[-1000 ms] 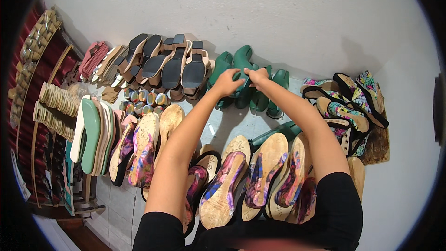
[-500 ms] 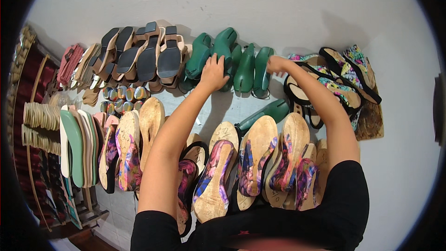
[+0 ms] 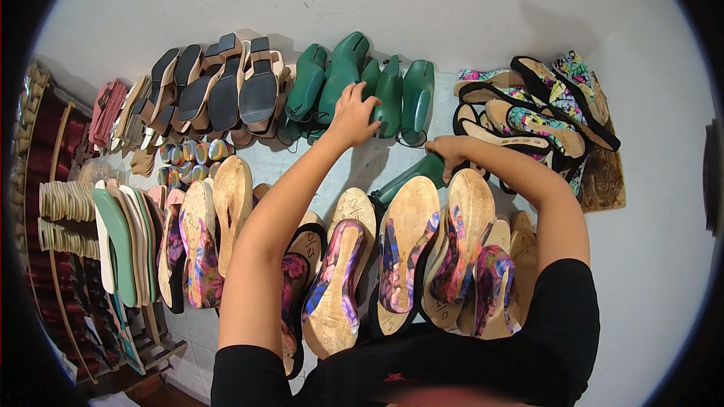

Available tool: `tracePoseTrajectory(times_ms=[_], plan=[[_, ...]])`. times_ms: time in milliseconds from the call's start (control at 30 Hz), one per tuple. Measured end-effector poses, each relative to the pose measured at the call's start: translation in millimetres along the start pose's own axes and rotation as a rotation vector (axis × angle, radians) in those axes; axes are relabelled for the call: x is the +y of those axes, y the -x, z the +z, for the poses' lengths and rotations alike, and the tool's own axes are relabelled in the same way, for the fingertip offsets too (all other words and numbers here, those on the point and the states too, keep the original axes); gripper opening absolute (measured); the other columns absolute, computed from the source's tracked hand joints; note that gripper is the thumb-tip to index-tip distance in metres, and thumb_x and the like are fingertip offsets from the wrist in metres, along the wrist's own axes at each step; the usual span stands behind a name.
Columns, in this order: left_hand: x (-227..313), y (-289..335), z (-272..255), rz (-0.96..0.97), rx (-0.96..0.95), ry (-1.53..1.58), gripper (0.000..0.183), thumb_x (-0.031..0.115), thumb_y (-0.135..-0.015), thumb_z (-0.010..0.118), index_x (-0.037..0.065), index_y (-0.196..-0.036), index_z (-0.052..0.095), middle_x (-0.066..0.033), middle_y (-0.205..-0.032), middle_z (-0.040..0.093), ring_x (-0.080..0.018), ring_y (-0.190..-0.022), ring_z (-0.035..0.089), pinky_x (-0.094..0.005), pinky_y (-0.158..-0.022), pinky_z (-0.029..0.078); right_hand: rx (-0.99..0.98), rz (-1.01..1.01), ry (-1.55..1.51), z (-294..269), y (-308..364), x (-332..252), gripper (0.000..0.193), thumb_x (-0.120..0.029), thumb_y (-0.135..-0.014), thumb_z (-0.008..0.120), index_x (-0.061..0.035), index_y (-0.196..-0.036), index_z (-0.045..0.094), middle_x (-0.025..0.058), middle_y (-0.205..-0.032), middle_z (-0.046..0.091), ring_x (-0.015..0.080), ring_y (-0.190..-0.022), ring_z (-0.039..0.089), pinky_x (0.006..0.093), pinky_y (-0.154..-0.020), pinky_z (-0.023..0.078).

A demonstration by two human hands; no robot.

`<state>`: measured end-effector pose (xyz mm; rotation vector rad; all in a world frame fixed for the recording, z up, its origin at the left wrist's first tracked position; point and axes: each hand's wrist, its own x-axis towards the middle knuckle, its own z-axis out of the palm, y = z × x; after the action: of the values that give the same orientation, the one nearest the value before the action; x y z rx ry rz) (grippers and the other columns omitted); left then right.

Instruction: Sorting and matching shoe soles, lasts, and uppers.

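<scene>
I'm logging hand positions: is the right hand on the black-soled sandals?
No, the right hand is on one end of a green shoe last.

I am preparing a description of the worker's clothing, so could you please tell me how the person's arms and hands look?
Both the left hand and right hand are without gloves. The forearms are bare, below short, plain black sleeves. I see no watch or bracelet.

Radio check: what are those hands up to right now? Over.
Left hand open at row of green forms; contact unclear. Right hand curled around end of lone green form. Wooden-soled sandals partly hide that form.
</scene>
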<state>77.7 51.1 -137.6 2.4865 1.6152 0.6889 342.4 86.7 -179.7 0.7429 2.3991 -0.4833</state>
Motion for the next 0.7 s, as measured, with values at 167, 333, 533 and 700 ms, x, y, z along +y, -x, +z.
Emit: tracePoseTrajectory(times_ms=[167,333,533,700], plan=[[-6.9,19.2,-4.6,0.093,-0.281,0.125,0.028,0.017,-0.068,0.063,0.008,-0.094,0.058,-0.0157,-0.105,0.054,-0.0328,-0.106,0.045,-0.0381,-0.085,0.041,0.056,-0.061,-0.05,-19.4,9.8,-10.6,0.074,-0.039,-0.048,0.078,-0.0056,-0.106,0.049,0.016,-0.085,0.061,0.0325,-0.083,0.058,0.0394,-0.072,0.045],[-16.9,35.3,-2.3,0.027,-0.482,0.322,0.031,0.019,-0.071,0.06,0.003,-0.098,0.057,-0.0153,-0.09,0.059,-0.0284,-0.081,0.059,-0.0355,-0.074,0.046,0.144,-0.044,0.062,-50.2,31.4,-19.7,0.058,-0.03,-0.045,0.078,-0.0095,-0.095,0.055,0.0139,-0.082,0.061,0.0315,-0.078,0.059,0.0399,-0.068,0.046],[-23.2,37.6,-9.8,-0.09,-0.508,0.412,0.035,0.029,-0.079,0.056,0.001,-0.099,0.056,-0.0153,-0.088,0.061,-0.0259,-0.084,0.06,-0.034,-0.075,0.046,0.229,0.001,0.142,-86.2,51.5,-30.5,0.056,-0.024,-0.044,0.077,-0.0092,-0.094,0.055,0.0129,-0.074,0.061,0.0321,-0.076,0.059,0.0414,-0.065,0.047],[-13.0,10.9,-38.6,-0.588,-0.423,0.763,0.055,0.046,-0.085,0.044,-0.002,-0.111,0.047,-0.0153,-0.093,0.057,-0.0202,-0.067,0.061,-0.0285,-0.058,0.05,0.512,0.14,0.047,-120.6,95.0,-29.0,0.063,-0.027,-0.043,0.078,-0.0066,-0.099,0.055,0.0165,-0.078,0.061,0.0327,-0.077,0.059,0.0402,-0.068,0.047]])
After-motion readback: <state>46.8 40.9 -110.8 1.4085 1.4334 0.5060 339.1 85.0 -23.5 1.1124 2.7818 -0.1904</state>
